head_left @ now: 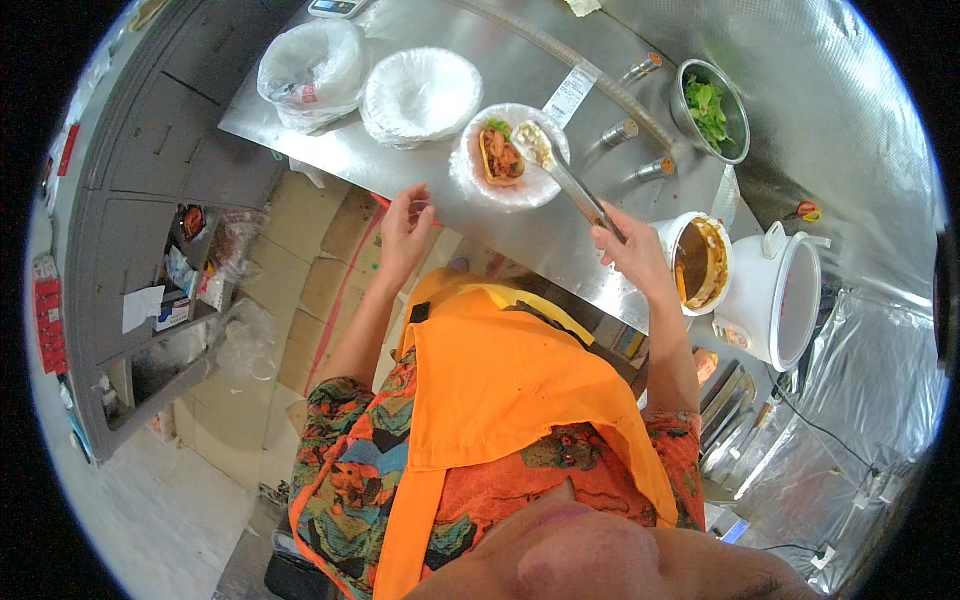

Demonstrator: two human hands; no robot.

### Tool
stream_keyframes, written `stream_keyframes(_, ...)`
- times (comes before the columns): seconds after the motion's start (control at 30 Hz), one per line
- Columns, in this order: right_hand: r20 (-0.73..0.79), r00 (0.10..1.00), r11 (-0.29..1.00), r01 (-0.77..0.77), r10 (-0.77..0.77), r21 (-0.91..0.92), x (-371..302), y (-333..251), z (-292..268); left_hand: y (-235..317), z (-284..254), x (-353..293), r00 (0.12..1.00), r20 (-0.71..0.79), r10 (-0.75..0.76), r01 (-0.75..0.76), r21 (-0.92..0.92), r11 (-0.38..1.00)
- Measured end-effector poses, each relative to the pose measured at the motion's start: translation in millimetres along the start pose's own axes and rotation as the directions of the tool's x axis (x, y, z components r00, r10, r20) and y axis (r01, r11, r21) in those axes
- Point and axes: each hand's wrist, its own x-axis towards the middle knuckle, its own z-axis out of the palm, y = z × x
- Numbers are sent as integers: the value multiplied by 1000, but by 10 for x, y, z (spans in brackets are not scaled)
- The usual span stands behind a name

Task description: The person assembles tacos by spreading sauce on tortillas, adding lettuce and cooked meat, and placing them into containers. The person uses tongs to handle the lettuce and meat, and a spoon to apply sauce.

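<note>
My right hand [634,250] grips the handle of a long metal serving spoon [580,192]. Its bowl end carries a white, creamy food and hangs over the right side of a plastic-lined white bowl [505,198]. In that bowl lies a folded flatbread [501,158] filled with reddish-brown pieces and some green leaf. My left hand [406,230] is held off the table's front edge, fingers loosely bent and apart, holding nothing. Beside my right hand stands a white tub [705,263] with brown sauce inside and smeared on its wall.
Two more plastic-covered vessels [422,95] [313,72] stand to the left on the metal table [480,50]. A steel bowl of green leaves [711,110], several metal shakers [618,133] and a paper slip [570,97] lie farther right. A large white bucket [775,300] stands beside the tub.
</note>
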Motion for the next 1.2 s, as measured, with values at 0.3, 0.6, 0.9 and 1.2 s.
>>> stream_keyframes(0.3,-84,941,851,256,-328,-458,10,-129,139,288,349,281,984,124,129,-129,-6,992)
stream_keyframes(0.6,-47,972,805,162,-229,-571,22,-314,238,231,448,412,974,186,129,-138,35,990)
stream_keyframes(0.9,-155,934,858,218,-322,-466,-127,-195,74,297,344,393,976,163,144,-156,62,986)
stream_keyframes(1.2,-64,963,813,184,-261,-552,-1,-206,219,377,378,465,962,208,176,-200,100,975)
